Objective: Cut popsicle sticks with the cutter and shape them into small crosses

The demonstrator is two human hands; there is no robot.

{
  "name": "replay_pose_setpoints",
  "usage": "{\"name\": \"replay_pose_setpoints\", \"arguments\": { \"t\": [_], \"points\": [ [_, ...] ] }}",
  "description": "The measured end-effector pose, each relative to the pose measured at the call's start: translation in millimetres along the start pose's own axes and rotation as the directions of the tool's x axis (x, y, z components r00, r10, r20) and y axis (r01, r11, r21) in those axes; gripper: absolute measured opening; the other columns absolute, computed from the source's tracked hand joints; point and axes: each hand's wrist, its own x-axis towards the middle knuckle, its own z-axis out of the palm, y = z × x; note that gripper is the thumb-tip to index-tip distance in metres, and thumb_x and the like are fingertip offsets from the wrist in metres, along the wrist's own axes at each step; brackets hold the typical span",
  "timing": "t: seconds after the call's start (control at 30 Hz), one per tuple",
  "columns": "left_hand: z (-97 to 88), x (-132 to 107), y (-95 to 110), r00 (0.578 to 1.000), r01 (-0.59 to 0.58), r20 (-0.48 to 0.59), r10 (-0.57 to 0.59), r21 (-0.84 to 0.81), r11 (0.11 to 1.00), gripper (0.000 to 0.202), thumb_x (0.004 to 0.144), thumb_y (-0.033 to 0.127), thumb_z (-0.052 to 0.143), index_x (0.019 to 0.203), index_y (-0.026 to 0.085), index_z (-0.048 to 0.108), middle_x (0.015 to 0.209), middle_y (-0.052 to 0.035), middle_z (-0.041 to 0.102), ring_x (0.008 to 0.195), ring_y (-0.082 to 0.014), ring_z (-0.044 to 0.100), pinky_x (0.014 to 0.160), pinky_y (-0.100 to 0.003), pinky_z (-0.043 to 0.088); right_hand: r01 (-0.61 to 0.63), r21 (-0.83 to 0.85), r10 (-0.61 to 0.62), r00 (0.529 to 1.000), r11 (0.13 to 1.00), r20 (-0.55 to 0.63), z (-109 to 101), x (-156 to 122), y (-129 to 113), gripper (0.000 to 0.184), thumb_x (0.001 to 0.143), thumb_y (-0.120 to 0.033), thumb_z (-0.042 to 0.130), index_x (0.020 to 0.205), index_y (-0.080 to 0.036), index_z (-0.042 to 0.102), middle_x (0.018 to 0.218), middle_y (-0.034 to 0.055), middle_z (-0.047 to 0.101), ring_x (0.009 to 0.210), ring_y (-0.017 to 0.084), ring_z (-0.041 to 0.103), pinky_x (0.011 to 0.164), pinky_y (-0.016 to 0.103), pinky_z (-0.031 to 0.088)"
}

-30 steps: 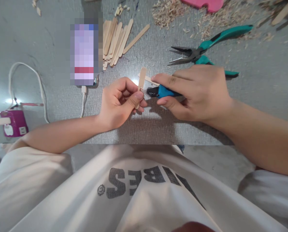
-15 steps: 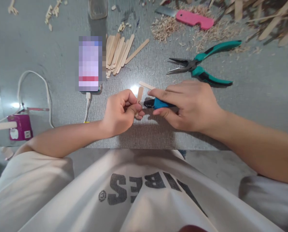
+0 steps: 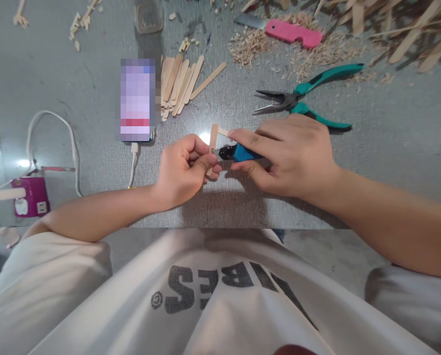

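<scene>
Between the thumb and fingers of my left hand (image 3: 186, 169) is a wooden craft stick (image 3: 213, 135), its rounded end pointing up and away from me. My right hand (image 3: 292, 155) is wrapped round a blue and black utility knife (image 3: 243, 152). The knife's short blade reaches to the stick, close by my left thumb; its exact contact is partly hidden by the fingers. Another craft stick (image 3: 223, 131) lies on the table behind the knife, partly covered by my right index finger.
Beyond my hands lie a pile of craft sticks (image 3: 176, 84), teal-handled long-nose pliers (image 3: 298, 98) with jaws apart, and a pink knife (image 3: 293, 32) amid wood shavings (image 3: 248, 48). A phone (image 3: 137, 98) on a white cable and a purple power adapter (image 3: 28, 197) are at left.
The knife has tilted and its blade has come up against the stick by my left thumb. The held stick has shifted slightly away from me and stands more upright.
</scene>
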Motion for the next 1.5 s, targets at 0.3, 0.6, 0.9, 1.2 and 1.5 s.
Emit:
{"name": "replay_pose_setpoints", "arguments": {
  "t": [0.3, 0.6, 0.9, 1.2, 1.5],
  "points": [
    [1.6, 2.4, 6.2, 0.998, 0.06, -0.03, -0.06, 0.0, 0.998, 0.049, 0.102, 0.038, 0.106, 0.089, 0.023, 0.061, 0.069, 0.0006, 0.082, 0.055, -0.015, 0.08, 0.052, -0.021, 0.063, -0.028, -0.121, 0.037, 0.997, 0.992, 0.068, -7.5, 5.1, -0.6, 0.077, 0.126, -0.079, 0.034, 0.158, -0.035, 0.089, 0.102, 0.0101, 0.084, 0.093, 0.03, 0.071, 0.089, 0.047, 0.043],
    [0.3, 3.9, 6.3, 0.998, 0.051, -0.024, -0.051, -0.003, 0.999, 0.05, 0.101, 0.04, 0.107, 0.089, 0.024, 0.062, 0.068, 0.002, 0.081, 0.055, -0.015, 0.08, 0.052, -0.022, 0.064, -0.027, -0.165, 0.014, 0.997, 0.986, -0.081, -5.8, 1.1, 2.2, 0.082, 0.127, -0.081, 0.032, 0.158, -0.031, 0.089, 0.095, 0.0088, 0.078, 0.086, 0.027, 0.067, 0.084, 0.045, 0.04],
    [1.0, 3.1, 4.9, 0.997, 0.055, -0.063, -0.053, 0.031, 0.998, 0.042, 0.104, 0.032, 0.103, 0.091, 0.023, 0.064, 0.07, 0.0018, 0.082, 0.057, -0.0159, 0.081, 0.054, -0.023, 0.065, -0.068, -0.094, 0.083, 0.982, 0.993, 0.169, -17.4, 7.2, 0.0, 0.081, 0.122, -0.081, 0.034, 0.16, -0.034, 0.088, 0.091, 0.0096, 0.081, 0.08, 0.03, 0.065, 0.078, 0.045, 0.039],
    [2.8, 1.9, 4.1, 0.997, 0.014, -0.074, -0.008, 0.079, 0.997, 0.042, 0.104, 0.041, 0.103, 0.092, 0.023, 0.067, 0.071, 0.0012, 0.083, 0.056, -0.0156, 0.081, 0.053, -0.024, 0.065, -0.106, -0.095, 0.12, 0.981, 0.99, 0.155, -16.5, 9.8, -5.4, 0.079, 0.123, -0.078, 0.036, 0.154, -0.031, 0.091, 0.092, 0.0111, 0.079, 0.084, 0.03, 0.067, 0.082, 0.046, 0.037],
    [-0.6, 4.0, 1.2, 0.996, 0.031, -0.083, -0.022, 0.111, 0.993, 0.048, 0.103, 0.058, 0.103, 0.098, 0.023, 0.07, 0.076, -0.0002, 0.086, 0.063, -0.018, 0.085, 0.057, -0.026, 0.07, -0.012, -0.166, 0.008, 1.0, 0.986, -0.023, -13.0, 1.2, 5.5, 0.078, 0.127, -0.077, 0.038, 0.155, -0.025, 0.089, 0.088, 0.0081, 0.074, 0.08, 0.027, 0.059, 0.077, 0.044, 0.033]
  ]
}}
